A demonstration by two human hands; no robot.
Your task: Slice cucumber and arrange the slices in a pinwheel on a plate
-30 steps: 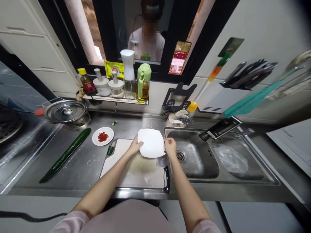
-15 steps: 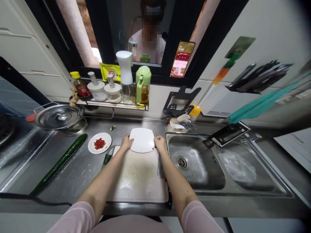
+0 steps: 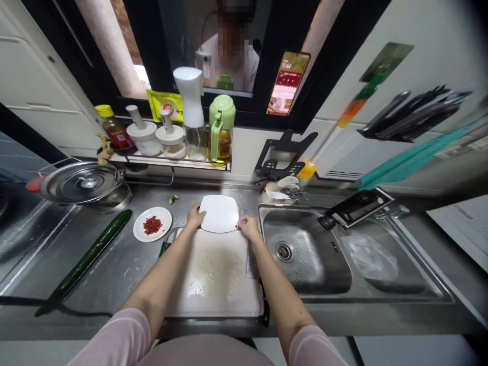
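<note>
Plate underside hidden, knife ptly. (R arm)

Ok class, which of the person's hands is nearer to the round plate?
Left. The left hand, at the left edge of the square plate, is a little right of the round plate; the right hand is farther off, by the square plate's right edge.

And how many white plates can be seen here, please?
2: a squarish plate between the left hand and right hand; a round plate holding red pieces, near the cucumber.
</note>
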